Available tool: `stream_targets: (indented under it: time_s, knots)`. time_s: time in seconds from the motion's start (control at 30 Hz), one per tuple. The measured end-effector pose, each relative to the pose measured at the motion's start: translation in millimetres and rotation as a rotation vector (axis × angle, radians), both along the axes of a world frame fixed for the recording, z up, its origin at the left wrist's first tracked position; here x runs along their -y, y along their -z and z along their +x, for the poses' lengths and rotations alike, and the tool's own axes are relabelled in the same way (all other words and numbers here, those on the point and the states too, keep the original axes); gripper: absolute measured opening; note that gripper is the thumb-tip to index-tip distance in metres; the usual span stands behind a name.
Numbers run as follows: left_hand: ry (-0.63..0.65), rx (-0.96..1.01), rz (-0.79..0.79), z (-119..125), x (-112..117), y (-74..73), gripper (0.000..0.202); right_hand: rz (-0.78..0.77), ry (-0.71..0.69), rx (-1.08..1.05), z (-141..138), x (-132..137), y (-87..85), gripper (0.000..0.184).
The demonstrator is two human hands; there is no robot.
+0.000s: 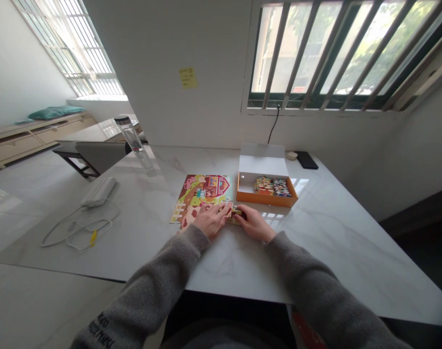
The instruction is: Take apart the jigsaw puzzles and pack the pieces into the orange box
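I have the left hand point(212, 220) laid over the puzzle point(206, 191), low on its right side. Its fingers are stretched out long and close together, with the tips by the puzzle's right edge. I cannot tell if they pinch anything. The right hand point(254, 222) comes in from the other side, its thumb and fingers bent and closed on a small piece point(237, 210) at that same edge (the hands hide a lot of it). The two hands are near each other.

The puzzle lies flat on the white table point(333, 242), in front of me. It shows a red barn point(217, 185) and a pink pig point(190, 182). Just beside it, to the right, sits an orange box point(266, 199) with its white lid point(262, 165) up. More pieces point(273, 187) stand packed in the box, mostly on its right side. Behind the box, to the right, is a black phone point(307, 160). Over on the left I see a clear bottle point(131, 137) and a white cord point(71, 237).
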State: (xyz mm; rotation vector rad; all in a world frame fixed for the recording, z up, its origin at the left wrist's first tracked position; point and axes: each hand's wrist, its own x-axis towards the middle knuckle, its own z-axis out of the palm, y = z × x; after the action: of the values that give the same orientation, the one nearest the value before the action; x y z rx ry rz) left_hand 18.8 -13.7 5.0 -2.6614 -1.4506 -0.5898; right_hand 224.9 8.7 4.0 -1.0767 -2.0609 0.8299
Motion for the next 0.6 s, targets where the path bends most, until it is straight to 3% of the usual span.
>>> stream_targets:
  time_s: [0.3,0.43,0.6]
  knots:
    - [0.142,0.568,-0.172,-8.2,-8.9,6.7,0.040,-0.074,-0.014,-0.050,1.8,0.7,-2.2,0.019]
    - [0.128,0.690,-0.258,-10.6,-10.0,6.4,0.022,-0.132,-0.037,-0.047,3.8,-0.6,-4.2,0.022]
    - [0.153,0.757,-0.313,-9.6,-9.7,8.8,0.017,-0.152,-0.064,-0.038,7.0,-1.8,-9.0,0.023]
